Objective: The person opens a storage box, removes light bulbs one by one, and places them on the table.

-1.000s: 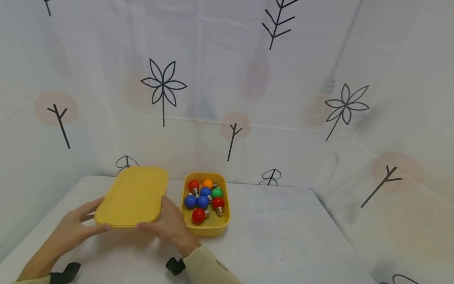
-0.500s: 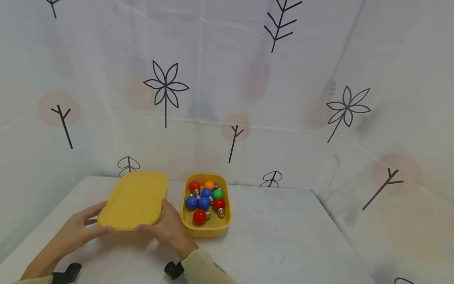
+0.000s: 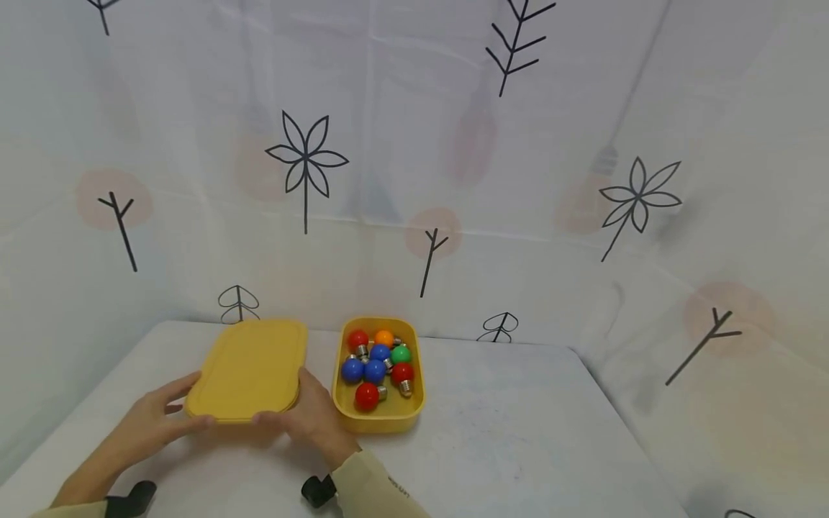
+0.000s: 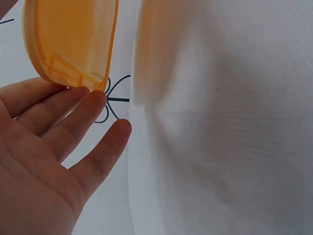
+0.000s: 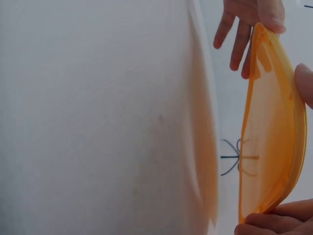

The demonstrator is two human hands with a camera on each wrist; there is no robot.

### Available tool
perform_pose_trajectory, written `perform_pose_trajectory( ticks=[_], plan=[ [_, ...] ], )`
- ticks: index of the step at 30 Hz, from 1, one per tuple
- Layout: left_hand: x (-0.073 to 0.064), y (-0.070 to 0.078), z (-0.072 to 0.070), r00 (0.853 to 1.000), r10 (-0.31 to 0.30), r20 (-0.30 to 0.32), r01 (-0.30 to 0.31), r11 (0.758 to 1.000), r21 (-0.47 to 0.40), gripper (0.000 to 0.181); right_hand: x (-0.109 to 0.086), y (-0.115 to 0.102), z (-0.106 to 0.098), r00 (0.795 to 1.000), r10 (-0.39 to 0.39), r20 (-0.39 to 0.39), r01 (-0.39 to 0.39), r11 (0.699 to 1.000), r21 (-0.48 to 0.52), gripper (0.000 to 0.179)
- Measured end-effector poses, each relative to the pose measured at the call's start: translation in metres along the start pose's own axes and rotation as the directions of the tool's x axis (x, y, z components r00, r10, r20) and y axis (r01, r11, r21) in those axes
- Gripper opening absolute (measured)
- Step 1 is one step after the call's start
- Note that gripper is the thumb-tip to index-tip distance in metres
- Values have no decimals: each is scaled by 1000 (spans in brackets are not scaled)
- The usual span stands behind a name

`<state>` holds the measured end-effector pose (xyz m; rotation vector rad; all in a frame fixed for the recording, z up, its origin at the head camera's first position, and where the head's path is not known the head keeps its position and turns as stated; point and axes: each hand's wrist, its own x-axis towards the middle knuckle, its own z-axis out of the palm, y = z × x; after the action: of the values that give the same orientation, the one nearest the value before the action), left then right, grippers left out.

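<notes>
While both hands (image 3: 147, 426) (image 3: 312, 416) hold a lid (image 3: 250, 370), boxed bulbs (image 3: 375, 371) sit alongside.

Three views, one yellow lid (image 3: 249, 370)

The head camera looks forward and down from farther off, lid at eight o'clock. Both wrist cameras, close and turned sideways, share its underside: ten o'clock in the left's, three in the right's.

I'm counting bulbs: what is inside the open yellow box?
The yellow box holds eight visible bulbs: three red, three blue, one orange, one green. Bare floor shows at its near end; the floor beneath them is covered.
</notes>
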<state>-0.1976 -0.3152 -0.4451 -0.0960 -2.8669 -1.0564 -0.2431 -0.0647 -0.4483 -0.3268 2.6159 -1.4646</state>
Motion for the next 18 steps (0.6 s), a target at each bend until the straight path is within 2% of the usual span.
perform_pose_trajectory(
  ticks=[4,9,18],
  plan=[
    [1,-4,2,1000,25,8,-25,1000,16,96,2,4,1,1000,-7,5,7,1000,-1,75],
    [1,-7,6,999,53,9,-54,998,29,92,4,10,1,1000,-5,11,5,1000,-15,79],
    [2,-7,8,999,-9,48,6,997,80,96,4,12,2,1000,20,20,-20,1000,-5,79]
  ],
)
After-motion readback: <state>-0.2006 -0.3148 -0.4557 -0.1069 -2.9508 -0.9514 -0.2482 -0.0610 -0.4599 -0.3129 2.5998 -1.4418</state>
